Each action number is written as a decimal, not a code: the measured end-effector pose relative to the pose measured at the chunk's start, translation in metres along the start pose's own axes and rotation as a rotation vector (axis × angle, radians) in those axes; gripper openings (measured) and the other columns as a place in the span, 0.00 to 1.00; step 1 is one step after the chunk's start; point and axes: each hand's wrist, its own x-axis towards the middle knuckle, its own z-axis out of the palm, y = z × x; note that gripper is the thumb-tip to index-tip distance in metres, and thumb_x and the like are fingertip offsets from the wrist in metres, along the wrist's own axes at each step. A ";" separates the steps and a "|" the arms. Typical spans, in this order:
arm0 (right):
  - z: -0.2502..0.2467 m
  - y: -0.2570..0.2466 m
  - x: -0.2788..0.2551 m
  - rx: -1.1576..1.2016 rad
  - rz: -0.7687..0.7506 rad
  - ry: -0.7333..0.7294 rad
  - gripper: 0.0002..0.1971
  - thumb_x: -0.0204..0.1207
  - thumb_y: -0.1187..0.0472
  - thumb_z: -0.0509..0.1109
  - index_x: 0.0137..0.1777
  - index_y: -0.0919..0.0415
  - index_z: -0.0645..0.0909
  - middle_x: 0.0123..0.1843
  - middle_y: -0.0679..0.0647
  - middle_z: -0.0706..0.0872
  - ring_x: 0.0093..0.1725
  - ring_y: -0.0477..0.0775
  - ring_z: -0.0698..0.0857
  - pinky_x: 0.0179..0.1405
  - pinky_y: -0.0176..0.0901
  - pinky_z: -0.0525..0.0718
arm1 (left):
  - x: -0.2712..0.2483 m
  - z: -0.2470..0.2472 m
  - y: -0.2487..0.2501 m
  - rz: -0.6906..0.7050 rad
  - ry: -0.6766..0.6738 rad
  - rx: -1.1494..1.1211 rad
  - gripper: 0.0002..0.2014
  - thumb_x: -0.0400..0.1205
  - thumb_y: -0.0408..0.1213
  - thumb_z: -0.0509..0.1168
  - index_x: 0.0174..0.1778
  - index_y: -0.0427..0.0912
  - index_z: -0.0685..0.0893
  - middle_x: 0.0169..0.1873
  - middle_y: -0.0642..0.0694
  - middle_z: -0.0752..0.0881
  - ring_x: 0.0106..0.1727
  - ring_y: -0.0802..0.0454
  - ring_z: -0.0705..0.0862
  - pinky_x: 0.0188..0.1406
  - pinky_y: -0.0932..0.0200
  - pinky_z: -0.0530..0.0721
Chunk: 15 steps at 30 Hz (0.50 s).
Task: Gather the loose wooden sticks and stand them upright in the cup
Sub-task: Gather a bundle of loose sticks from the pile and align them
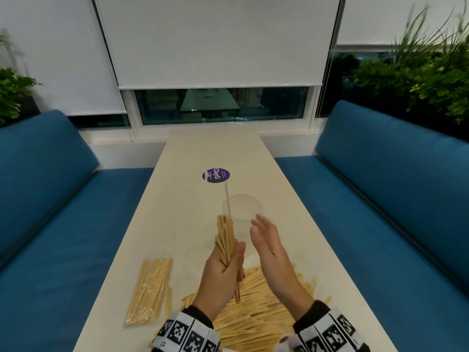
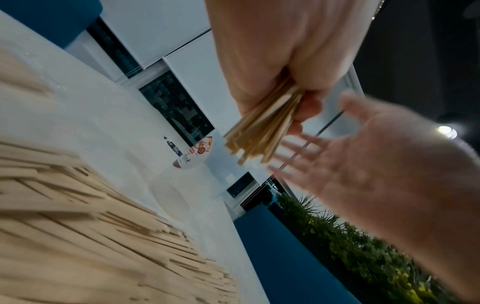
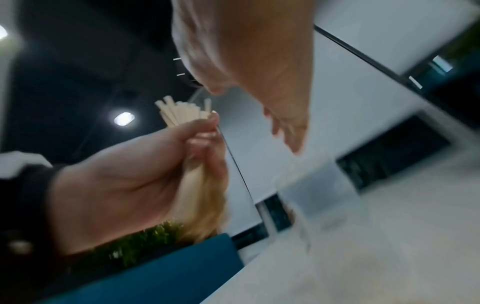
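Note:
My left hand (image 1: 223,268) grips a bundle of wooden sticks (image 1: 225,237) raised over the table, their far ends tilted toward a clear plastic cup (image 1: 242,212). One thin stick (image 1: 227,196) leans inside that cup. My right hand (image 1: 269,242) hovers flat beside the bundle with fingers straight, holding nothing. A large pile of loose sticks (image 1: 256,301) lies below both hands. In the left wrist view the bundle (image 2: 262,127) sticks out of my fist, with the right hand (image 2: 363,164) just past it. In the right wrist view the left hand (image 3: 145,174) clasps the bundle (image 3: 182,112).
A clear packet of sticks (image 1: 149,290) lies at the left of the white table (image 1: 177,153). A purple round lid (image 1: 216,175) sits beyond the cup. Blue benches (image 1: 380,199) flank both sides, with plants (image 1: 418,72) behind.

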 end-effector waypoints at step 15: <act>-0.003 -0.013 0.003 -0.837 -0.818 0.030 0.14 0.81 0.56 0.60 0.55 0.60 0.85 0.53 0.51 0.86 0.64 0.46 0.76 0.61 0.32 0.76 | -0.010 0.001 -0.014 -0.080 -0.144 0.244 0.17 0.82 0.35 0.61 0.26 0.45 0.68 0.18 0.53 0.72 0.20 0.59 0.70 0.27 0.63 0.70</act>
